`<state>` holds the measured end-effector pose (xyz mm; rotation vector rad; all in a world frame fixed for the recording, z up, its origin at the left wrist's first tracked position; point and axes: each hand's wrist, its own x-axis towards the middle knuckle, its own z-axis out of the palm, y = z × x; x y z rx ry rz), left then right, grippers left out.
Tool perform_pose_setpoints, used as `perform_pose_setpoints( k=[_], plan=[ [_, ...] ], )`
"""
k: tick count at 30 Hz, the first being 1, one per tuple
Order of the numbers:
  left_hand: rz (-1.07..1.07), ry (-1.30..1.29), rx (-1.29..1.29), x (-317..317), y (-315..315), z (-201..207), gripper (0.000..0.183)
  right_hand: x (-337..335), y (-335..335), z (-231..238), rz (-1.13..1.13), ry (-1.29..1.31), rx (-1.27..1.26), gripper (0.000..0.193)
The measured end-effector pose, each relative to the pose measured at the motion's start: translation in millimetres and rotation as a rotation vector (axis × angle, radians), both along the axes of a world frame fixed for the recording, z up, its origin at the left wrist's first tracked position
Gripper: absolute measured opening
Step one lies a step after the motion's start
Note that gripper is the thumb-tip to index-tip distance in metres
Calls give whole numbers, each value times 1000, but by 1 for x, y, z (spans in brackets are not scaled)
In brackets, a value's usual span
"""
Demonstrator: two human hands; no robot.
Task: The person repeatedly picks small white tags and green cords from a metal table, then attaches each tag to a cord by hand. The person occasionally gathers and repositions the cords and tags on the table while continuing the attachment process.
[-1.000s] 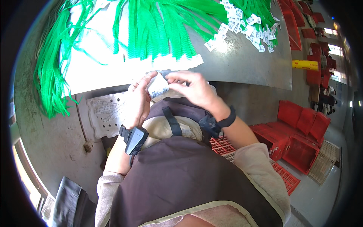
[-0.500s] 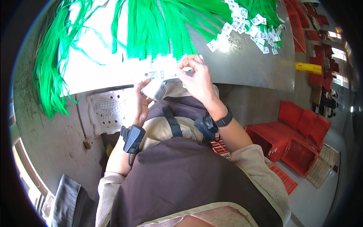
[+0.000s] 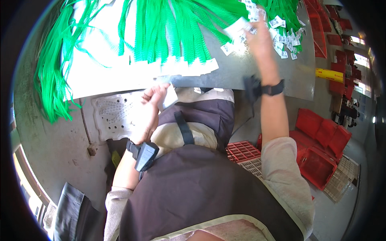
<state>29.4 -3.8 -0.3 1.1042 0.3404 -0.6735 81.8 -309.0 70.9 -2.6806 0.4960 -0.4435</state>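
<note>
My left hand (image 3: 152,100) is closed around white paper labels (image 3: 169,96), held just off the table's near edge. My right hand (image 3: 263,46), smeared by motion, is over the right part of the table. A blurred white label (image 3: 240,29) shows at its fingertips and appears pinched there. Green mesh sleeves (image 3: 161,32) lie side by side on the metal table, with a row of white labels (image 3: 201,67) along their near ends. Beyond my right hand sits a heap of green mesh (image 3: 281,8) with many small printed labels (image 3: 277,22).
More green mesh (image 3: 52,84) hangs over the table's left edge. The bare metal tabletop (image 3: 295,76) ends in front of my apron. A white perforated plastic piece (image 3: 114,116) sits below the edge at left. Red crates (image 3: 317,164) stand on the floor at right.
My right hand has moved from the near table edge up and right to the labelled heap. My left hand has stayed near the edge, its labels now turned and showing a white face.
</note>
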Motion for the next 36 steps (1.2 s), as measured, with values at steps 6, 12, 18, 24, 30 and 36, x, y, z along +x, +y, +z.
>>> perform_pose_setpoints(
  k=[6, 12, 18, 24, 30, 36],
  plan=[
    [53, 122, -165, 8, -5, 25, 30, -63, 81, -14, 535, 261, 871, 20],
    [58, 100, -73, 10, -6, 12, 31, -98, 135, -45, 361, 177, 901, 16],
    [69, 198, -13, 7, -5, -13, 38, -97, 138, -49, 489, -15, 561, 6],
    [129, 255, 115, 9, -1, -19, 40, -66, 113, -75, 149, 59, 860, 4],
    [-8, 88, 156, 2, -2, -21, 35, -39, 102, -130, 178, 7, 269, 12],
    [-85, -79, 85, 0, -8, -9, 19, -24, 20, -33, -5, 61, 140, 32]
  ],
)
